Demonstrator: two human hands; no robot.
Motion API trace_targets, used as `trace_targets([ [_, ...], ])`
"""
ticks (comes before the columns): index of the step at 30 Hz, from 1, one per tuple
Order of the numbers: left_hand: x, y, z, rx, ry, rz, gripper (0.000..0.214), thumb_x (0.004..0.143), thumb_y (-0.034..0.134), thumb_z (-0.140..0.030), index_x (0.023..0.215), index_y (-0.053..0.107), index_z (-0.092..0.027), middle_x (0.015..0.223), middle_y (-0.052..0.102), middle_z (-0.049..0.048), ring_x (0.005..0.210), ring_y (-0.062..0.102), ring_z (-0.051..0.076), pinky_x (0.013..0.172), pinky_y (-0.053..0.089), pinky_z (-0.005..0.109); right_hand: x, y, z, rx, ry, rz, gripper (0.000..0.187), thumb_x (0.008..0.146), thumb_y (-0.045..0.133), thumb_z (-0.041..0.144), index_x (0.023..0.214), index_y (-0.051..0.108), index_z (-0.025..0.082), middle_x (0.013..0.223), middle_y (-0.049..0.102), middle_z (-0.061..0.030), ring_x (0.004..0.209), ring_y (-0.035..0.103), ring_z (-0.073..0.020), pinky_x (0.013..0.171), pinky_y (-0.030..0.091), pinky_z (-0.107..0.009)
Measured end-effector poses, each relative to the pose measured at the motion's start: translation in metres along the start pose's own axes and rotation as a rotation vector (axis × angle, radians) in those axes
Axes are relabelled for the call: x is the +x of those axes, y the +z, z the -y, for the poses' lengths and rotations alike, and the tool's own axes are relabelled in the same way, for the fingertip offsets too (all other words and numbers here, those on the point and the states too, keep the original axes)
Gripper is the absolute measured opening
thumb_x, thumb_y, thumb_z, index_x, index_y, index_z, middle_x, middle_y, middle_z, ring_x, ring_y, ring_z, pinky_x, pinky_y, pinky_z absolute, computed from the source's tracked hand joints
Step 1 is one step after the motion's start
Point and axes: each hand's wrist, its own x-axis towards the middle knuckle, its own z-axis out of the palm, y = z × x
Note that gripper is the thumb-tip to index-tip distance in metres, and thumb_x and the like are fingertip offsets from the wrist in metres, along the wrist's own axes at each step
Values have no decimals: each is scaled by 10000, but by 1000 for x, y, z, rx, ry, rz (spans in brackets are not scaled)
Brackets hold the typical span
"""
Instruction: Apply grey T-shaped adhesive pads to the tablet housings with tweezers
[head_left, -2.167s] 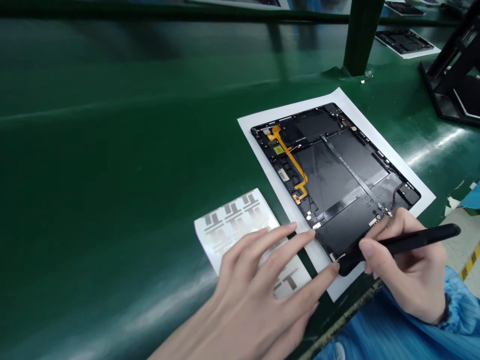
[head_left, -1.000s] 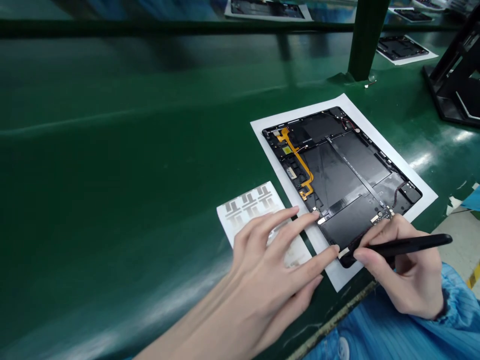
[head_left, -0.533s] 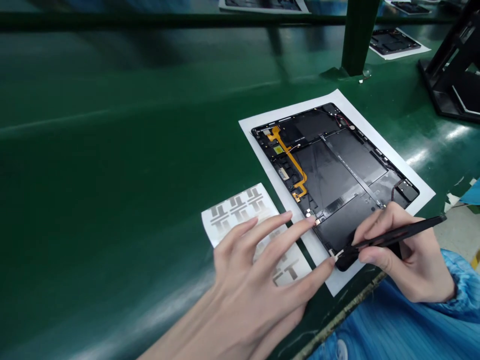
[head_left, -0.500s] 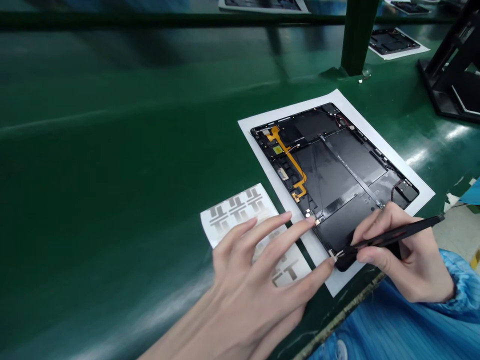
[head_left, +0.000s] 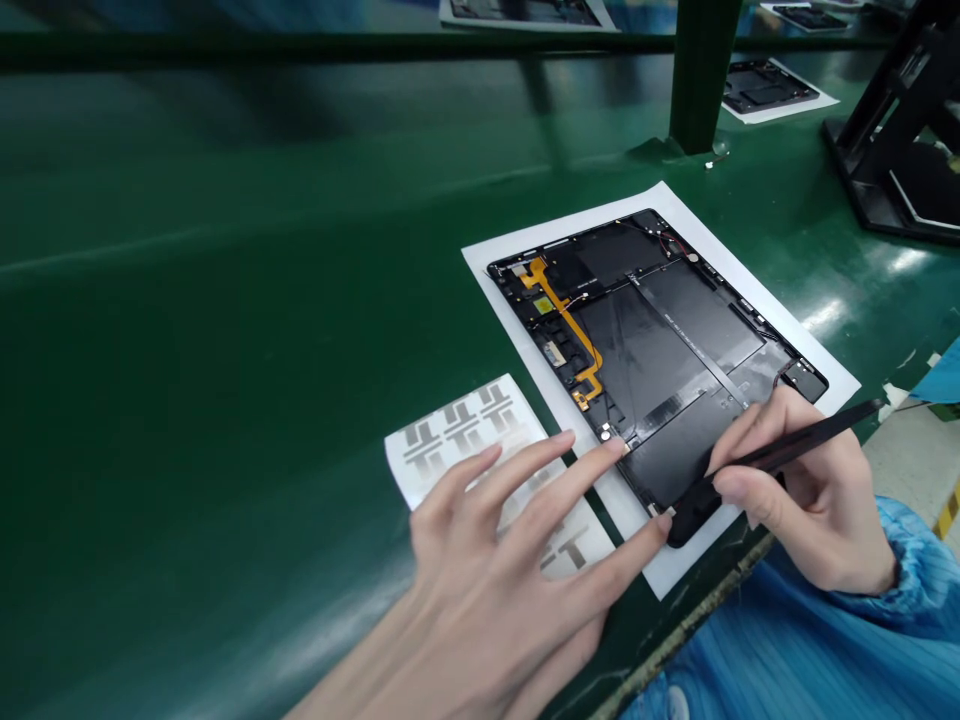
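Note:
An opened tablet (head_left: 660,340) with black panels and an orange flex cable (head_left: 566,320) lies on a white sheet (head_left: 780,320) on the green belt. My left hand (head_left: 517,580) lies flat with fingers spread, fingertips touching the tablet's near corner and edge, palm over a sticker sheet (head_left: 465,440). My right hand (head_left: 802,490) pinches black tweezers (head_left: 795,450) like a pen, their tips down at the tablet's near corner beside my left thumb tip.
A green post (head_left: 697,70) stands behind the tablet. More opened tablets on white sheets (head_left: 772,90) lie farther back. A black stand (head_left: 892,150) is at the right. The belt's near edge and my blue sleeve (head_left: 825,650) are at bottom right.
The tweezers' tips stayed at the near corner while the handle tilted up slightly. My left hand kept its place on the tablet's edge. The view shifted a little.

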Motion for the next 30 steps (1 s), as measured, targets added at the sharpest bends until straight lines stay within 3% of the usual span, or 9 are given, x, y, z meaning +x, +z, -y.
trace_targets([
  [11,8,-1,-2,11,19,38,372,895,394,-157,1102,629,-359,1396,435,61,1309,343,302,1058,236,542,-3,2,-5,38,13,-77,115,889,627,186,805,550,196,718,548,22,487,461,-60,422,380,-180],
  [23,12,-2,5,24,62,42,332,875,434,-132,1055,651,-308,1369,449,77,1282,377,328,996,305,520,1,5,-8,-16,-22,-84,176,877,612,252,748,511,187,677,521,10,519,516,-101,425,393,-203],
  [30,32,-5,4,-18,44,96,235,877,484,-191,1007,667,-262,1330,489,94,1266,373,342,979,363,529,4,6,-8,38,-9,-103,177,854,625,236,721,525,175,678,521,26,467,487,-64,405,379,-179],
])
